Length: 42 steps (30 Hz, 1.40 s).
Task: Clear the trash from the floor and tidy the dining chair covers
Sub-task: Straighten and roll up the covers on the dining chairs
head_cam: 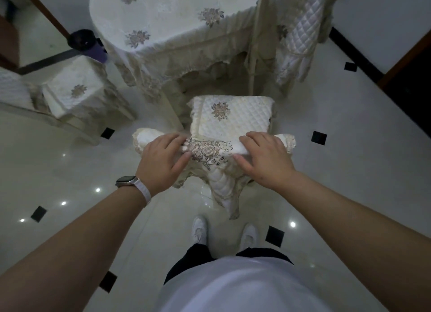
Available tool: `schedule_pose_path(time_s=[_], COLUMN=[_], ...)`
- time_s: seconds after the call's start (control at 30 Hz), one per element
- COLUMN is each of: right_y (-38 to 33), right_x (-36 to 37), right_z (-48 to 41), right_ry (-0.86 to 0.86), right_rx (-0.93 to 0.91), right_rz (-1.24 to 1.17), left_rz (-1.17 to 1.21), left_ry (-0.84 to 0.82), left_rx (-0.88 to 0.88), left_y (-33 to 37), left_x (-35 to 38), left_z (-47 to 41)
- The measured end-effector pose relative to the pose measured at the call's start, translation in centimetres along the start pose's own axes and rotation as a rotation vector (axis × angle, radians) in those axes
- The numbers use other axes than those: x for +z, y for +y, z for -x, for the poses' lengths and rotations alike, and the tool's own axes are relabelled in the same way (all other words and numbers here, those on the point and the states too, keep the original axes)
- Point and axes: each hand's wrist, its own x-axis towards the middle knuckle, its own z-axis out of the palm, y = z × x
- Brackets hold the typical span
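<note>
Gripping the cream quilted floral chair-back cover (210,149), my left hand (163,159) and right hand (264,159) flank its crosswise top edge.

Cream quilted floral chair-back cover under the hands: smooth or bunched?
Bunched: the cream quilted chair-back cover is rolled along the top, gripped by left hand and right hand; uneven folds hang below.

Floral chair cover (211,148), perhaps cream

A floral tablecloth (168,20) hangs beyond white shoes (199,230).
</note>
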Motion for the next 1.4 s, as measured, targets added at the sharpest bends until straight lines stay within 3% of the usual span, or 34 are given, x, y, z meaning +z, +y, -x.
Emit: schedule_pose_path(time_s=[0.27,0.67,0.93,1.4], right_y=[-1.1,-0.7,-0.2,-2.5], right_x=[1.7,3.3,2.5,1.9], right_z=[-1.4,-3.1,-5.5,-10.9], right_ry=[0.076,0.276,0.379,0.472], right_rx=[-0.019,-0.144,-0.057,-0.095], right_rz=[-0.002,0.096,0.146,0.151], left_rz=[-0.004,0.071,0.080,0.109], left_ry=[-0.070,0.103,0.163,0.187], left_rx=[0.107,0.236,0.233,0.218], left_y=[-2.8,-5.0,-5.2,-8.7], left_x=[0.7,2.9,2.0,-0.8], left_z=[-1.5,-3.0,-6.1,-10.2])
